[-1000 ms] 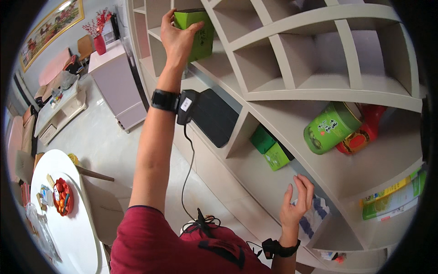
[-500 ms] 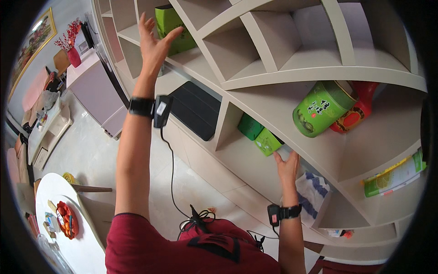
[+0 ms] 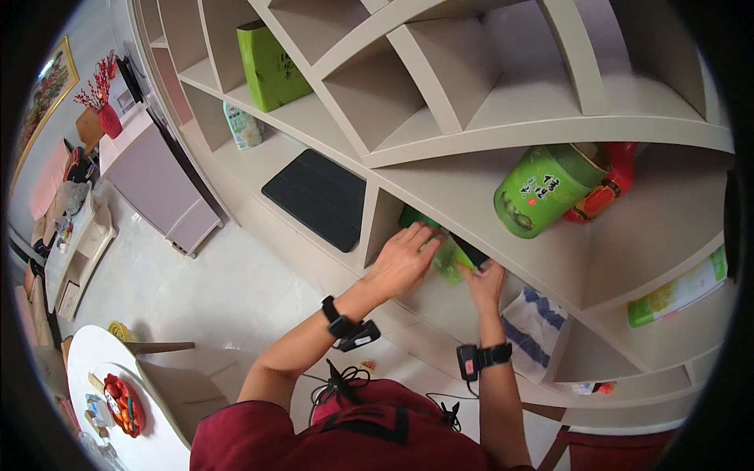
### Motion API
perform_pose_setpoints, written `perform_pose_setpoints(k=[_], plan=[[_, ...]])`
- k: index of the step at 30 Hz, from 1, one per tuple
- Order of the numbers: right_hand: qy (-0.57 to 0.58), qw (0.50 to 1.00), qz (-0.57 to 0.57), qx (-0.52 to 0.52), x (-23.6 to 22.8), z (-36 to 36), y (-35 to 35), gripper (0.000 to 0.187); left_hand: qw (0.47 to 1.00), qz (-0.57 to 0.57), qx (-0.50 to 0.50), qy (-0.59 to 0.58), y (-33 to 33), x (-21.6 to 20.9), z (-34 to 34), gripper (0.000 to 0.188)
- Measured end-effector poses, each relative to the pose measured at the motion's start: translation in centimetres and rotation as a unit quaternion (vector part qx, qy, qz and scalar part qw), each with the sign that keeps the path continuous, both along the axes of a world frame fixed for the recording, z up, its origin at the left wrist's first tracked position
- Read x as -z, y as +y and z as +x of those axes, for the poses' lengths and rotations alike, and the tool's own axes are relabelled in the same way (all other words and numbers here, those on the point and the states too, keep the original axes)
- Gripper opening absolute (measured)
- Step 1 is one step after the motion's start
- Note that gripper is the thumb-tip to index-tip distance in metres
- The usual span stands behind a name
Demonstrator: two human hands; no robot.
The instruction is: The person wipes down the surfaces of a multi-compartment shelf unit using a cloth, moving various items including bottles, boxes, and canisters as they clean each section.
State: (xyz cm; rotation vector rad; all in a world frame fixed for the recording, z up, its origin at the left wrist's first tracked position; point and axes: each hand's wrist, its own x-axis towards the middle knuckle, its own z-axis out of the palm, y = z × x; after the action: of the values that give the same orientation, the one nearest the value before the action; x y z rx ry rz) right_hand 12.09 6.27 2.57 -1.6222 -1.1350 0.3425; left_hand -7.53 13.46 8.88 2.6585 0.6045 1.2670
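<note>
In a low shelf compartment, a light green box (image 3: pixel 450 264) is slightly blurred by motion between my two hands. My left hand (image 3: pixel 404 257) has its fingers bent around the box's left end. At its right end, my right hand (image 3: pixel 482 284) grips the edge between thumb and fingers. A darker green box (image 3: pixel 415 217) lies behind my left fingers, mostly hidden. A dark strip shows just above the light green box; what it belongs to I cannot make out. A blue-and-white striped cloth (image 3: pixel 534 326) lies right of my right wrist.
A black flat case (image 3: pixel 318 200) lies on the shelf to the left, with a white-green bottle (image 3: pixel 243 125) beyond it. Higher up stand a tall green box (image 3: pixel 271 69), a green canister (image 3: pixel 546 188) and a red bottle (image 3: pixel 609 192). Shelf dividers (image 3: pixel 382 224) frame the compartment.
My left hand has come down from the tall green box on the upper shelf to the light green box. My right hand stays there, and the light green box has shifted slightly.
</note>
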Motion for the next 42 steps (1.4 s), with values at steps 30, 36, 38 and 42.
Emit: perform_pose_setpoints(k=[30,36,38,42], plan=[[0.071,0.995,-0.003,-0.068,-1.2,-3.7,-14.6,0.071,0.973,-0.182,-0.116,0.08,-5.5,1.1,-1.0,0.068],[0.114,0.973,-0.03,-0.196,-1.3,-7.2,-14.3,0.069,0.965,-0.17,-0.192,0.047,-11.3,0.0,-8.9,0.065],[0.076,0.96,-0.047,-0.266,-1.8,-9.3,-13.7,0.069,0.958,-0.167,-0.228,0.035,-11.6,0.3,-12.0,0.064],[0.066,0.947,-0.049,-0.312,-2.2,-12.6,-12.3,0.069,0.932,-0.179,-0.314,0.026,-10.0,0.8,-17.1,0.064]])
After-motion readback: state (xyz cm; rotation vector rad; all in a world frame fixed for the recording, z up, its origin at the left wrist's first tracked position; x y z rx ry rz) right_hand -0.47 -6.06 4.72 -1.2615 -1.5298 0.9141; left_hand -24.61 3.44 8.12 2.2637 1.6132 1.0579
